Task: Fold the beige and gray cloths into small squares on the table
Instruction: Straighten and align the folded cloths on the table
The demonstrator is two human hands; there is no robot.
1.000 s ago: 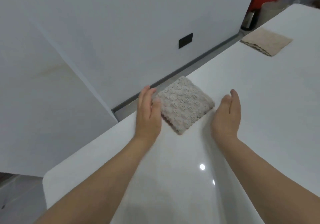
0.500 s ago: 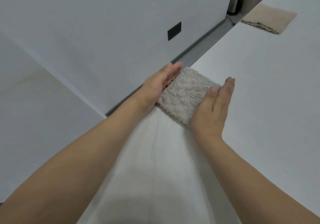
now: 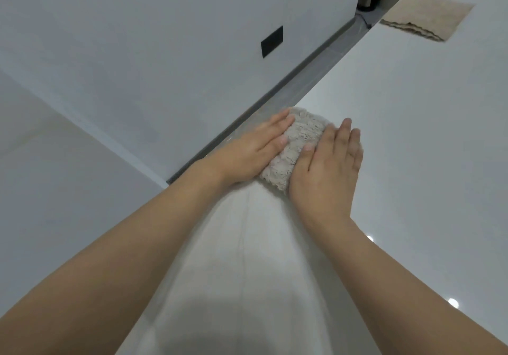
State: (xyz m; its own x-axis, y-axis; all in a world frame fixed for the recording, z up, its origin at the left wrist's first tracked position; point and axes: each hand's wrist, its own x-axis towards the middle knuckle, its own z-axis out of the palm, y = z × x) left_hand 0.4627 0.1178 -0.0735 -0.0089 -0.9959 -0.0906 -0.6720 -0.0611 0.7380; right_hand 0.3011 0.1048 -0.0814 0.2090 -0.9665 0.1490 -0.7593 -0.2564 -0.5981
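Head | white table [image 3: 412, 134], white wall [image 3: 137, 38] | hands flat, pressing gray cloth [image 3: 297, 145]

Even, soft indoor light of cool grey cast. Small bright glare spots lie on the glossy table [image 3: 412, 134] at lower right; a dim, broad shadow falls at bottom centre between the forearms. Wide-angle distortion bends straight lines (the wall [image 3: 165, 38] base slants steeply). Cloth [image 3: 295, 145] texture is slightly soft; the corners are mildly blurred.

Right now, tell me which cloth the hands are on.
The gray cloth, between the left hand and right hand. The beige cloth lies untouched, farther away.
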